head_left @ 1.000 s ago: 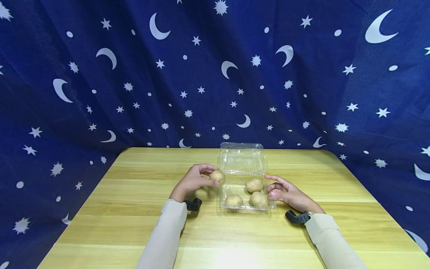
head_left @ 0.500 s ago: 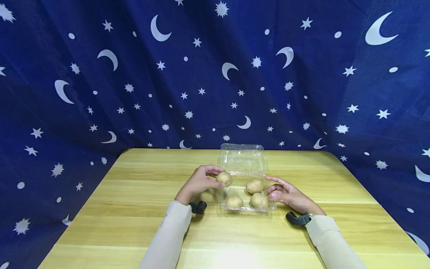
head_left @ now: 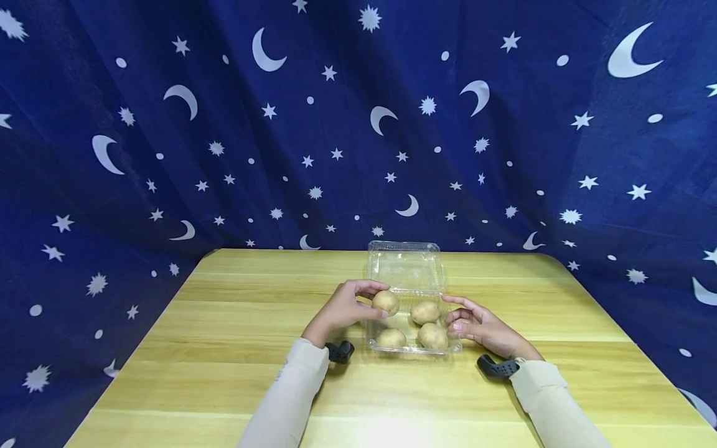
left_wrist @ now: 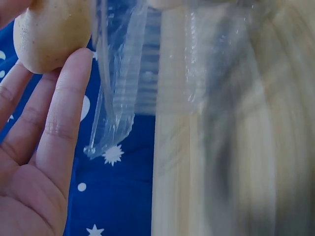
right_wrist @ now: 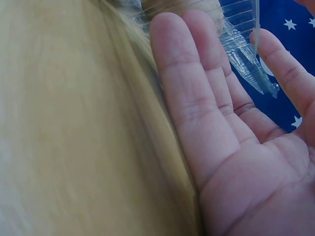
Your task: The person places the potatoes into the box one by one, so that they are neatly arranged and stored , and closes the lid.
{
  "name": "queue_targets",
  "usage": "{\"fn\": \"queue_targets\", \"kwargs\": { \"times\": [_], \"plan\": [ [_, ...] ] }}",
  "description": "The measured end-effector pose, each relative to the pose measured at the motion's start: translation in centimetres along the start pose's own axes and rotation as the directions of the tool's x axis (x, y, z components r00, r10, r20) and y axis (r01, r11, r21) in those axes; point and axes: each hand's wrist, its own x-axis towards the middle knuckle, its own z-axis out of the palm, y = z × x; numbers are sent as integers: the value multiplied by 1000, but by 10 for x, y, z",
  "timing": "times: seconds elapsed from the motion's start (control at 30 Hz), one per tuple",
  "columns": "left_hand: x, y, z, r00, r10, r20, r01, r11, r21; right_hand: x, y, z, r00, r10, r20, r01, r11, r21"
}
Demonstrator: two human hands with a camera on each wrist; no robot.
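My left hand [head_left: 343,308] holds a potato [head_left: 386,302] between thumb and fingers, above the left part of a clear plastic clamshell box [head_left: 404,325]. The same potato [left_wrist: 51,34] shows at the upper left of the left wrist view. Three more potatoes lie in the box: one at the back right [head_left: 425,312], one at the front right [head_left: 433,336] and one at the front left [head_left: 391,338]. At the box's right side, my right hand [head_left: 486,326] rests its fingertips by the wall. Its fingers [right_wrist: 184,78] look fairly straight in the right wrist view.
The box's hinged lid [head_left: 406,266] stands raised at the back. Everything sits on a light wooden table [head_left: 235,323]. Behind it hangs a dark blue curtain [head_left: 336,124] with moons and stars. A black wrist camera [head_left: 340,352] is worn on the left arm, another [head_left: 497,366] on the right.
My left hand has carried its potato rightward, from beside the box's left edge to over its inside. The right hand and the other potatoes have stayed put.
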Motion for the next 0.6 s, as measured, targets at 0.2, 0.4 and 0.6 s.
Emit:
{"fn": "queue_targets", "kwargs": {
  "times": [0.2,0.4,0.6],
  "plan": [
    [1,0,8,1000,-14,-7,14,1000,5,0,-1,1,1000,-2,0,2,1000,-1],
    [1,0,14,1000,-9,-18,9,1000,29,0,0,1,1000,-4,-1,4,1000,3],
    [3,0,19,1000,-3,-30,5,997,74,0,1,0,1000,-7,-4,7,1000,-7]
  ]
}}
